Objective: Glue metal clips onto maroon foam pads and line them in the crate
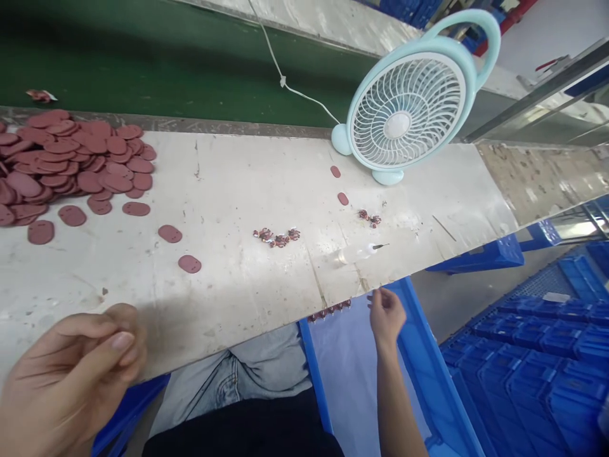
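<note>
My left hand point(85, 374) is raised over the table's near left edge, fingers curled and thumb against them; nothing shows in it. My right hand point(387, 311) reaches over the blue crate point(419, 317) below the table edge. Its fingers are pinched at a small dark reddish piece, only partly visible. Inside the crate, a row of small brown-and-white pieces point(330, 310) lies along the far end of a pale liner point(347, 362). Similar small pieces lie on the table in a cluster point(278, 238) and a smaller group point(370, 218). Near them lies a clear needle-tipped bottle point(354, 254).
A heap of reddish-brown oval discs point(71, 158) covers the table's far left, with several loose ones nearby. A light-blue fan point(404, 108) stands at the back, its cord crossing the green belt point(190, 63). Stacked blue crates point(537, 343) stand on the right.
</note>
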Demonstrator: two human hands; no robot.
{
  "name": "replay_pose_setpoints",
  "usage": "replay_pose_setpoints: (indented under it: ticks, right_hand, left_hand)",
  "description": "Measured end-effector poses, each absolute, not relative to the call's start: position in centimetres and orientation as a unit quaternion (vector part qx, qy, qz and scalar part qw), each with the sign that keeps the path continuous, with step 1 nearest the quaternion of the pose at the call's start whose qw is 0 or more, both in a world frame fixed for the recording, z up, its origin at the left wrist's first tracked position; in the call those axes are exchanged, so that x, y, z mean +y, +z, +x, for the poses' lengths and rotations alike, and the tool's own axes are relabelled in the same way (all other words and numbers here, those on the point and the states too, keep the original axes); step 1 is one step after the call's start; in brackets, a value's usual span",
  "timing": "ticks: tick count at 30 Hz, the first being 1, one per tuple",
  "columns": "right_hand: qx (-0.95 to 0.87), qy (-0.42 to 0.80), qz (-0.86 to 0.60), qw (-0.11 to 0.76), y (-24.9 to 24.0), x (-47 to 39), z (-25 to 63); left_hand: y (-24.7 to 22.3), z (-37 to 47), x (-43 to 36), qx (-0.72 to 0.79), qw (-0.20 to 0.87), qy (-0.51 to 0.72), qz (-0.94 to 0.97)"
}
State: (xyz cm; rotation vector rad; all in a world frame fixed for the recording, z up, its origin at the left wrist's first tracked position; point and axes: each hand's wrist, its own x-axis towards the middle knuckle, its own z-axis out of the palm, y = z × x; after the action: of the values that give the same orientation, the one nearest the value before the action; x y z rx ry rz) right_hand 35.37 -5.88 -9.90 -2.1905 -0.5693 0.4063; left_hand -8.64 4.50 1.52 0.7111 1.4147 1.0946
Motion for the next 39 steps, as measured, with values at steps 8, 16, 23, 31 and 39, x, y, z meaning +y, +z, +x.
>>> replay_pose_setpoints:
  ticks: [8,16,23,31,39]
  right_hand:
    - [-0.161,0.472,-0.587,0.638,-0.4,-1.3,26.7]
    - [0.014,0.733,-0.124,0.669,0.8,4.8,24.0]
    - [-0.312,0.52,-0.504,0.615,4.3,-1.6,16.6]
    - [-0.376,0.414,-0.564,0.608,3.8,-2.1,14.3]
    - [-0.394,0.361,-0.578,0.616,3.4,-2.1,14.0]
  left_hand:
    - [3.5,-4.7,3.3,0.552,0.716,0.387,0.179]
    - [2.8,-2.1,1.7,0.41,0.813,0.381,0.162]
    - [0.9,-0.8,0.5,0.341,0.84,0.388,0.166]
    - [0.8,-0.5,0.1,0.325,0.846,0.384,0.178]
    - [0.6,-0.5,0.2,0.292,0.852,0.397,0.179]
